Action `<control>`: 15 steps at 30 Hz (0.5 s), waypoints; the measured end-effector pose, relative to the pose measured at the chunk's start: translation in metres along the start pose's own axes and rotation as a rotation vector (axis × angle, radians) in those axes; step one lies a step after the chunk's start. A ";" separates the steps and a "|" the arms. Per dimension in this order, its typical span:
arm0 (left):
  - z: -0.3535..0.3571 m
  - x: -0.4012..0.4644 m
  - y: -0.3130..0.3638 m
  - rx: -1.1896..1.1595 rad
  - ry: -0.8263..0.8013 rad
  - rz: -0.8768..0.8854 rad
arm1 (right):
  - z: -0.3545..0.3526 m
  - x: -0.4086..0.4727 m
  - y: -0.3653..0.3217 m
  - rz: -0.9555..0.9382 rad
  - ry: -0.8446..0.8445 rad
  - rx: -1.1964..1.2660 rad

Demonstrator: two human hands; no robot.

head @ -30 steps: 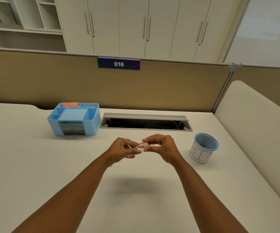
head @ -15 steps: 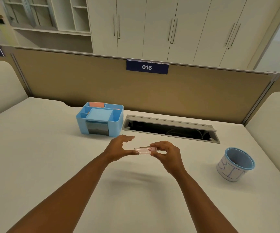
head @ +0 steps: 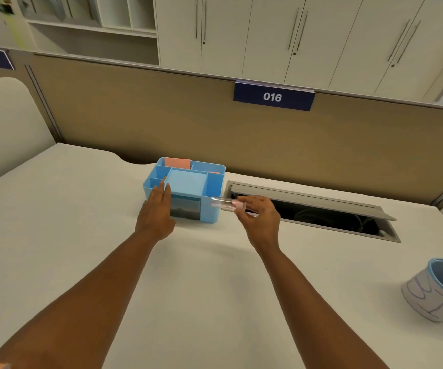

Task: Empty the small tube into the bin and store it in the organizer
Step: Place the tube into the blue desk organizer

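Two bare hands reach over the white desk [head: 55, 235]. The left hand [head: 156, 209], flat with fingers straight and nothing in it, rests against the front left corner of the blue organizer [head: 207, 187]. Just right of the organizer, the right hand [head: 261, 218] pinches the small clear tube [head: 224, 203], lying sideways above the desk. Far right, well apart, stands the blue-rimmed bin [head: 438, 294].

1 head-worn camera looks forward and down over the desk [head: 55, 235] from close above both forearms, facing the partition [head: 161, 123] marked 016, with cupboards [head: 241, 30] beyond; its wide angle bends the edges.
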State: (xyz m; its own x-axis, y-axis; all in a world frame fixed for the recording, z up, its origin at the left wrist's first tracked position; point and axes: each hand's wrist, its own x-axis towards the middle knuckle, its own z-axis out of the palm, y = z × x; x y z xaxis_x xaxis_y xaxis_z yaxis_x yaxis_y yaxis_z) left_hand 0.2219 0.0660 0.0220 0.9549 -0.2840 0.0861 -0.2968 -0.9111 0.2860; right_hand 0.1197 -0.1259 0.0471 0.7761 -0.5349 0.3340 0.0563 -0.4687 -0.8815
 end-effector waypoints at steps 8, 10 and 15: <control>0.025 0.006 -0.011 -0.050 0.022 -0.002 | 0.065 0.029 -0.009 0.019 -0.012 0.081; 0.026 0.006 -0.014 -0.053 0.027 0.007 | 0.079 0.034 -0.010 0.020 -0.026 0.090; 0.024 0.006 -0.017 -0.082 -0.002 0.037 | 0.109 0.041 -0.014 0.010 -0.042 0.030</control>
State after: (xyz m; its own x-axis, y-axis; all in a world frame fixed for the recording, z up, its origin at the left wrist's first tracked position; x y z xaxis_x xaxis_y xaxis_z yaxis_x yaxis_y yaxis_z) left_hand 0.2323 0.0728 -0.0058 0.9435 -0.3172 0.0961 -0.3301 -0.8725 0.3604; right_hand 0.2196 -0.0643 0.0371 0.8025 -0.5091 0.3111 0.0665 -0.4420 -0.8946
